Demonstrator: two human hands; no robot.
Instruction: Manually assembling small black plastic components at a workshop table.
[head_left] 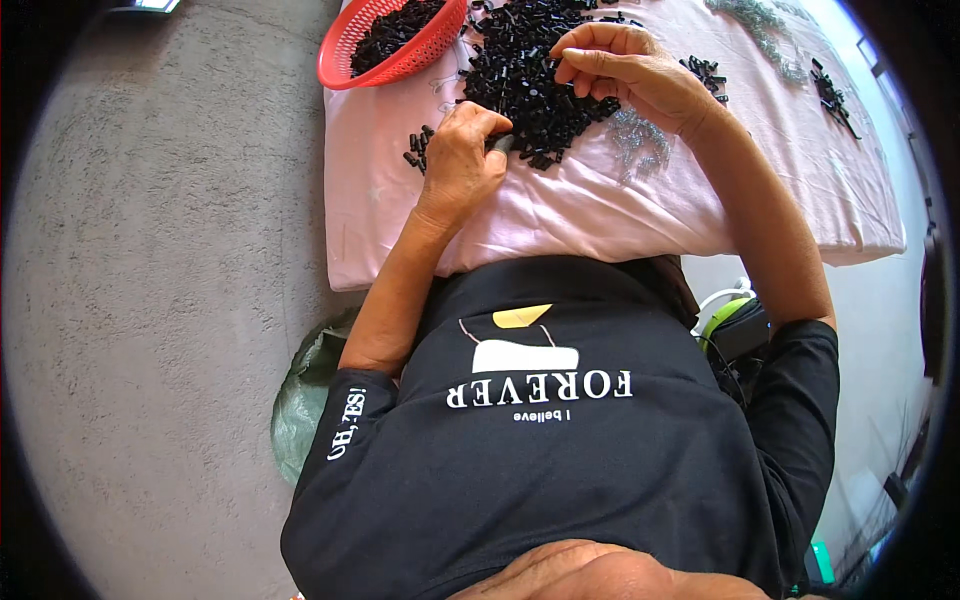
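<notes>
A heap of small black tube-like pieces is spread over a pink cloth. At the heap's near left edge my left hand is closed, its fingers curled inward. Something dark shows at its fingertips, too small to name. Over the heap's right side, my right hand holds thumb and forefinger pinched together; whatever is between them cannot be made out. Beneath that wrist lies a small pile of thin silvery metal pieces. A few more black pieces lie just left of my left hand.
A red perforated basket with black pieces inside stands at the table's far left. More silvery pieces and a small black cluster lie to the right. A green bag is on the grey floor, left of my body.
</notes>
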